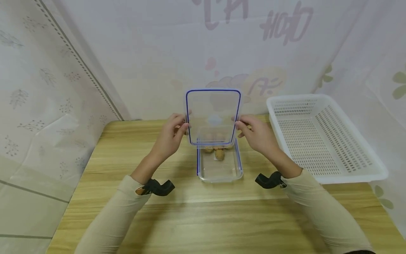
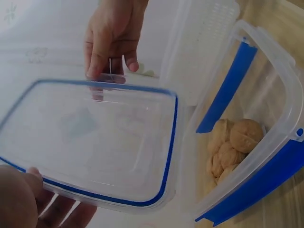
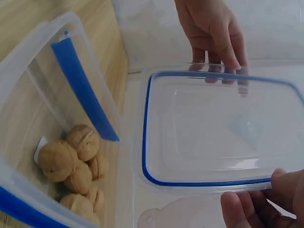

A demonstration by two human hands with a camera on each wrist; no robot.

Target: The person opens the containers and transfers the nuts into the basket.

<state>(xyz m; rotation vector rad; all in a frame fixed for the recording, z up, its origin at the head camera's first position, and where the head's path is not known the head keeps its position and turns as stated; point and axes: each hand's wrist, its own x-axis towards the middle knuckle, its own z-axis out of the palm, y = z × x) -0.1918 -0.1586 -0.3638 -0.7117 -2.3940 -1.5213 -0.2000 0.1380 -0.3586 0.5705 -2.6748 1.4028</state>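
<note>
From my station I am watching the left hand (image 1: 169, 135) and the right hand (image 1: 258, 135) pinching opposite long edges of a clear, rectangular plastic lid with a blue sealing ring (image 1: 212, 106), thumbs in front and fingertips reaching behind. The relation I am weighing is tilt: the lid is standing steeply, while the clear, rectangular plastic box with blue side flaps (image 1: 222, 180) is sitting flat on the wood-grain table (image 1: 142, 218), below the grip and toward the wearer. Both long axes seem to be running away from the wearer, the lid's climbing as it goes. Its lower short edge is overlapping the box's far end in the head view, but both wrist views are showing a gap. The box is lying between the hands, neither clearly nearer, and round brown walnuts (image 1: 219, 154) are resting inside it.
</note>
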